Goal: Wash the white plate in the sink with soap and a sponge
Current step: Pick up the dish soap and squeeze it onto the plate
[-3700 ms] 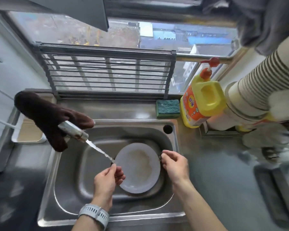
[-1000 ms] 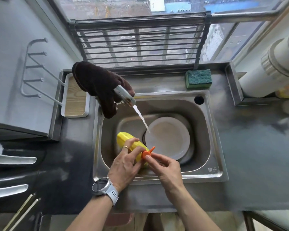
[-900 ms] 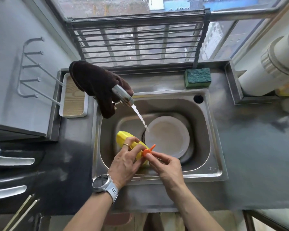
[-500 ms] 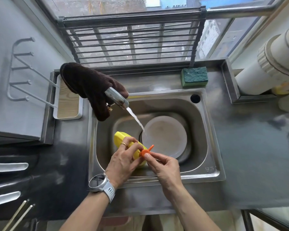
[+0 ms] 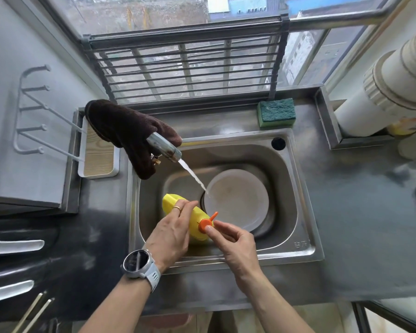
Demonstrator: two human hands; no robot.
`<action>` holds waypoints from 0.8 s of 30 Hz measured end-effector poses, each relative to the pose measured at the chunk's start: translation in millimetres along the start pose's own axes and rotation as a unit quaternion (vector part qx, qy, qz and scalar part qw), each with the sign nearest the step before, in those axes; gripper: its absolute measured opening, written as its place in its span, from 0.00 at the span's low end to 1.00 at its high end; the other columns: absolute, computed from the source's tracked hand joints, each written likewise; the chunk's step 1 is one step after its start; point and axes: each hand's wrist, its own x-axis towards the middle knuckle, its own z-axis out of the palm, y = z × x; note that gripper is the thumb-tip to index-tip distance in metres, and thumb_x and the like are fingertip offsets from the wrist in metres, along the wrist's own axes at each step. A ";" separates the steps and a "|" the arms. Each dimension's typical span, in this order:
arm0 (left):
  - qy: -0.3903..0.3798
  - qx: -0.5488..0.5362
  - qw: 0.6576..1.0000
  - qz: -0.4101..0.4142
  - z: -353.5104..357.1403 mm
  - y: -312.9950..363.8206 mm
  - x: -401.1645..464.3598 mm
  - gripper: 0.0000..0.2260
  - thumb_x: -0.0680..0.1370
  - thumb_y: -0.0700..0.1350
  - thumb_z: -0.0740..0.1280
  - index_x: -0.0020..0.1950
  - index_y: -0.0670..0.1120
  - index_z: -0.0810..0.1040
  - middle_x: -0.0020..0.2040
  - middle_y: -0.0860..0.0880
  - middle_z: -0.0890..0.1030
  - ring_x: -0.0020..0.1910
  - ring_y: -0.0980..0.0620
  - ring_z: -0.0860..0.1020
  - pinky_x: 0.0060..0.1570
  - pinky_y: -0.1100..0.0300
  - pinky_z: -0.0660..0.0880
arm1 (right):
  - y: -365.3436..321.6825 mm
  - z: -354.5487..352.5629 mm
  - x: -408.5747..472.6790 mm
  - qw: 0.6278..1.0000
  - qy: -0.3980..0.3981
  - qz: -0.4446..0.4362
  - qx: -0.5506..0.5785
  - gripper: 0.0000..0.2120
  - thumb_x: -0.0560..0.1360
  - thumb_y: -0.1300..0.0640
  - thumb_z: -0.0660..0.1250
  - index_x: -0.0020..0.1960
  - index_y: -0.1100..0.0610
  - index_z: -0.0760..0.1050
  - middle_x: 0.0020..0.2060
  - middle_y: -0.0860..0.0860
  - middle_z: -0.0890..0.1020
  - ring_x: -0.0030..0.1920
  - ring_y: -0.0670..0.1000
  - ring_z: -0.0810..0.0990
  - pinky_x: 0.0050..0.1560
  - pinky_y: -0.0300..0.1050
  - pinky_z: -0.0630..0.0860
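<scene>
We've got the yellow soap bottle (image 5: 194, 221) gripped in our left hand (image 5: 169, 236), right hand (image 5: 234, 243) pinching its orange cap (image 5: 205, 224). The white plate (image 5: 237, 200) lies flat in the sink (image 5: 298, 251), wet, so probably slippery and breakable; grab it by the rim. Sponge (image 5: 276, 112) sits at the counter's back edge.

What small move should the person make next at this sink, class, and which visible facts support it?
Probably press the orange pump to dispense soap. The left hand grips the tilted yellow soap bottle over the sink; the right hand has fingertips at the pump, its nozzle towards the white plate. The sponge lies unused behind.
</scene>
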 end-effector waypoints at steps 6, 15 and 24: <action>-0.017 0.142 0.989 -0.037 -5.7 5.4 -4.0 0.18 0.78 0.44 0.69 0.67 0.47 0.72 0.68 0.44 0.73 0.43 0.38 0.84 0.41 0.46 0.82 | 4.7 -9.2 -3.3 0.990 -0.062 -0.080 -0.102 0.30 0.68 0.57 0.79 0.68 0.48 0.76 0.60 0.44 0.82 0.60 0.45 0.82 0.56 0.38 0.80; 0.060 0.126 0.987 0.079 -76.0 100.7 -40.5 0.19 0.74 0.51 0.74 0.63 0.50 0.76 0.57 0.50 0.79 0.39 0.49 0.83 0.35 0.59 0.83 | -42.0 -45.2 -36.0 0.883 -0.021 -0.333 -0.329 0.37 0.64 0.48 0.80 0.70 0.45 0.72 0.59 0.38 0.78 0.56 0.45 0.76 0.54 0.43 0.77; 0.147 -0.106 0.968 0.171 -82.0 197.2 -16.6 0.25 0.78 0.46 0.70 0.75 0.53 0.70 0.74 0.54 0.70 0.53 0.56 0.81 0.56 0.60 0.81 | -112.0 -180.1 -90.3 0.854 0.168 -0.378 -0.317 0.28 0.65 0.53 0.82 0.62 0.47 0.78 0.49 0.45 0.80 0.48 0.53 0.80 0.44 0.49 0.79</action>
